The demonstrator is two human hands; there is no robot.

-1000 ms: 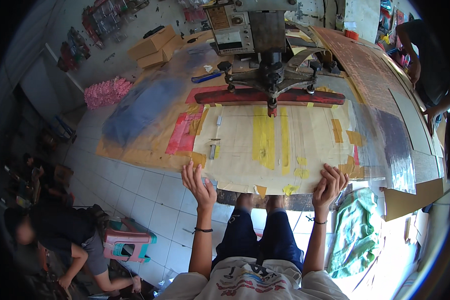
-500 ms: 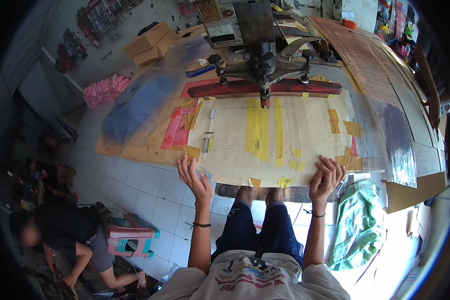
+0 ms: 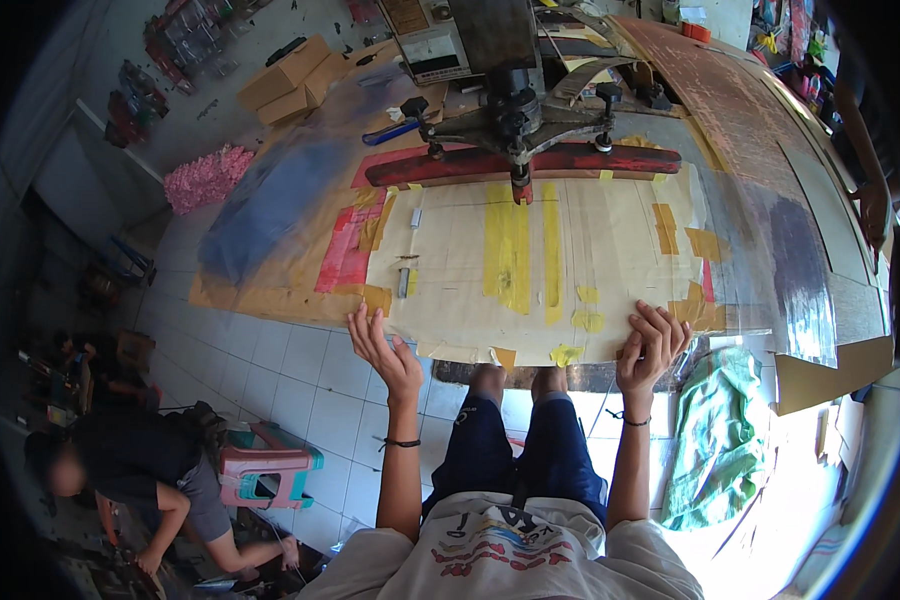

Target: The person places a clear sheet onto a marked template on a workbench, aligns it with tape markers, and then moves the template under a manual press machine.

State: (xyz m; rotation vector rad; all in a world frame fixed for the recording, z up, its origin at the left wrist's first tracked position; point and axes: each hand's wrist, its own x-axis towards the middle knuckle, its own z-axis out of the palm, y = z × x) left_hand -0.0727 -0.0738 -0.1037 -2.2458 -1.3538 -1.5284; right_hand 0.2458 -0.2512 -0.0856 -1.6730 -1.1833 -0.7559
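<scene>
My left hand (image 3: 385,356) rests at the near left corner of a cream sheet (image 3: 460,320), fingers stretched out and spread over the edge. At the near right corner lies my right hand (image 3: 654,346), its fingers apart and slightly bent on the sheet's edge. Yellow, tan and red tape strips cover parts of the sheet, such as a wide yellow strip (image 3: 507,245) down its middle. Across the far edge sits a long red bar (image 3: 570,162), carried by a dark metal machine arm (image 3: 515,105) with two black knobs.
Clear plastic film (image 3: 275,215) drapes over the table's left side. Farther back are a blue-handled cutter (image 3: 390,132) and a cardboard box (image 3: 295,82). A green-white cloth (image 3: 715,440) hangs at the right. A person (image 3: 135,465) crouches left near a pink-green stool (image 3: 270,468); another person's hand (image 3: 875,212) shows far right.
My hands keep about the same places on the sheet's edge. The sheet, bar and machine arm sit slightly higher and farther left in view. The far-right person's hand has shifted a little.
</scene>
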